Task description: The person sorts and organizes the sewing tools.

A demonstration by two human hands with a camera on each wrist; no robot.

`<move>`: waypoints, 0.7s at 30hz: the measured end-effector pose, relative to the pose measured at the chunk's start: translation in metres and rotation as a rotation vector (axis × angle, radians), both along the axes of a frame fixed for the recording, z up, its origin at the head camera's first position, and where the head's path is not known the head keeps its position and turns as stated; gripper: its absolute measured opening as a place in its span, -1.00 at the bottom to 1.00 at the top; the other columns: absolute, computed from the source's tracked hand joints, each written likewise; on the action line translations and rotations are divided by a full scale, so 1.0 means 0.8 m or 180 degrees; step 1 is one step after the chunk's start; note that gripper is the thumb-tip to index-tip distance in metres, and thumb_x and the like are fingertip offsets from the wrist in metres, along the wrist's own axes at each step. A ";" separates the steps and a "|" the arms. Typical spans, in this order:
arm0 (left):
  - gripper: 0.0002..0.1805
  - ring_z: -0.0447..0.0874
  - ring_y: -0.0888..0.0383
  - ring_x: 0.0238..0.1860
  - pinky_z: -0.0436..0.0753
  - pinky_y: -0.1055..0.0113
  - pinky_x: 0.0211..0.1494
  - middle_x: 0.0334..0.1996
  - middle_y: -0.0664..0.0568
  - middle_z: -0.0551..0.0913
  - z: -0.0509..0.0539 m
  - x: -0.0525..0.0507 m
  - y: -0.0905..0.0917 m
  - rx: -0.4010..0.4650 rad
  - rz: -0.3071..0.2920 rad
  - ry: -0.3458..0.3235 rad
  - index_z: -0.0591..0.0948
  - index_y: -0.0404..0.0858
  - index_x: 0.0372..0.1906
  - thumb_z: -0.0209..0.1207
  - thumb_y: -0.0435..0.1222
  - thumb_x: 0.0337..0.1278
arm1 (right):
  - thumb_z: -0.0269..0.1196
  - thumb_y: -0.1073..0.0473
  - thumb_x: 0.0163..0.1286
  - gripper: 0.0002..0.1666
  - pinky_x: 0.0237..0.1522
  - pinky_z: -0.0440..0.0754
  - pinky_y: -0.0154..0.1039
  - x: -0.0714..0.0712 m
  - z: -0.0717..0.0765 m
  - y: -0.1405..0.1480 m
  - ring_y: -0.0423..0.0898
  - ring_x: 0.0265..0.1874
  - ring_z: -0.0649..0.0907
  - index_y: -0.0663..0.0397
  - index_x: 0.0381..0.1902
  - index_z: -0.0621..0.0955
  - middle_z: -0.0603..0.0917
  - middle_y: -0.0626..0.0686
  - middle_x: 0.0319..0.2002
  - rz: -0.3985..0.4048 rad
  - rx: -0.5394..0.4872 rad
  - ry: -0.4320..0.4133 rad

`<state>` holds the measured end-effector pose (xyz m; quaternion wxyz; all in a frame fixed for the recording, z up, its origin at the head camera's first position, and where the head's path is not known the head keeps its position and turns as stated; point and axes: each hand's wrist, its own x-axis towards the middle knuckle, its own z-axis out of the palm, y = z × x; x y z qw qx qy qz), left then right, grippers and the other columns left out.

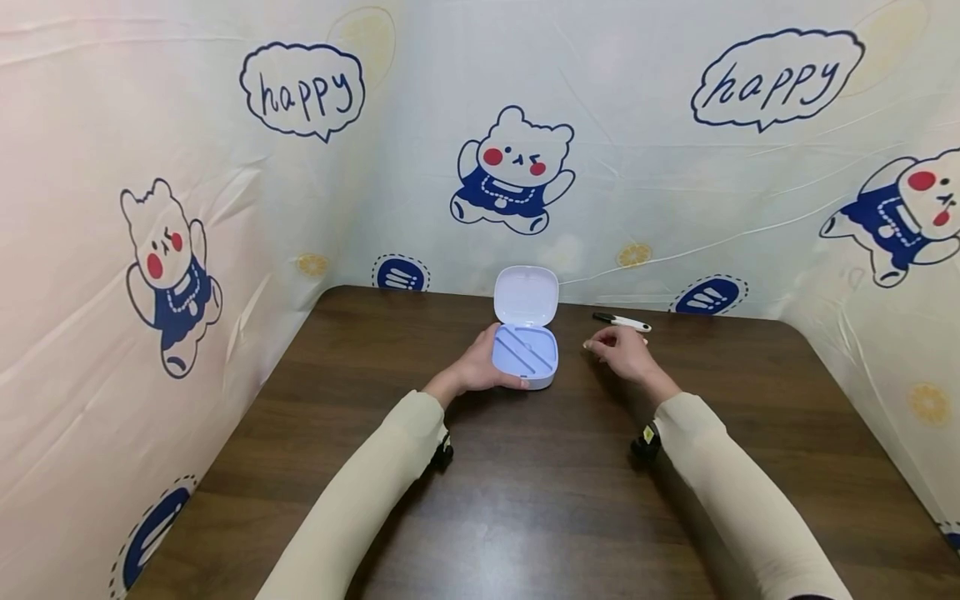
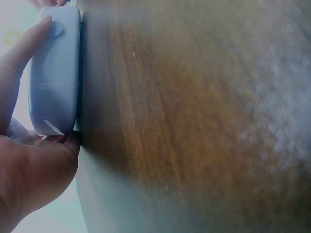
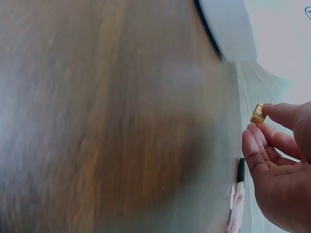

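Note:
A pale blue-lilac box (image 1: pixel 525 350) stands on the table with its white lid (image 1: pixel 527 296) tipped up at the back. Slanting dividers split its inside into sections. My left hand (image 1: pixel 478 362) grips the box from its left side, the thumb along the front. In the left wrist view, a digit presses by the round button (image 2: pixel 57 30) on the box's front wall. To the right of the box, my right hand (image 1: pixel 626 354) pinches a small shiny gold-coloured block (image 3: pixel 258 115) between thumb and fingertip, apart from the box.
A white marker pen (image 1: pixel 630 323) with a black end lies behind my right hand, near the back of the brown wooden table (image 1: pixel 495 492). Printed cloth (image 1: pixel 420 167) hangs along the table's back and sides.

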<state>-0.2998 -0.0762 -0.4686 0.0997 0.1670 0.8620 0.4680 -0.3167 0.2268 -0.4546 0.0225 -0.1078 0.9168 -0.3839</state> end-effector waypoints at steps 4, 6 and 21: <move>0.29 0.34 -0.03 0.24 0.35 0.04 0.37 0.31 -0.15 0.32 -0.009 -0.010 0.000 -0.0023 -0.0005 0.0023 0.11 -0.24 0.53 0.68 -0.12 -0.32 | 0.27 0.19 0.51 -0.70 -0.30 0.62 -0.22 -0.004 0.002 -0.013 0.01 -0.33 0.71 0.38 -0.06 0.69 0.74 0.28 -0.20 0.0131 -0.0126 0.0028; 0.29 0.34 -0.02 0.24 0.35 0.05 0.37 0.31 -0.15 0.32 -0.013 -0.015 0.000 -0.0033 -0.0004 0.0052 0.11 -0.23 0.52 0.69 -0.10 -0.34 | 0.27 0.19 0.50 -0.72 -0.31 0.62 -0.23 -0.005 0.003 -0.022 0.01 -0.34 0.71 0.37 -0.07 0.70 0.74 0.28 -0.20 0.0183 -0.0180 0.0038; 0.31 0.33 -0.04 0.25 0.35 0.04 0.37 0.35 -0.15 0.27 -0.010 -0.010 -0.001 -0.0127 -0.0003 -0.0062 0.07 -0.20 0.55 0.67 -0.04 -0.28 | 0.30 0.17 0.48 -0.75 -0.29 0.58 -0.22 -0.008 0.014 -0.076 0.01 -0.31 0.66 0.29 -0.08 0.72 0.74 0.23 -0.22 0.0223 -0.0165 0.0176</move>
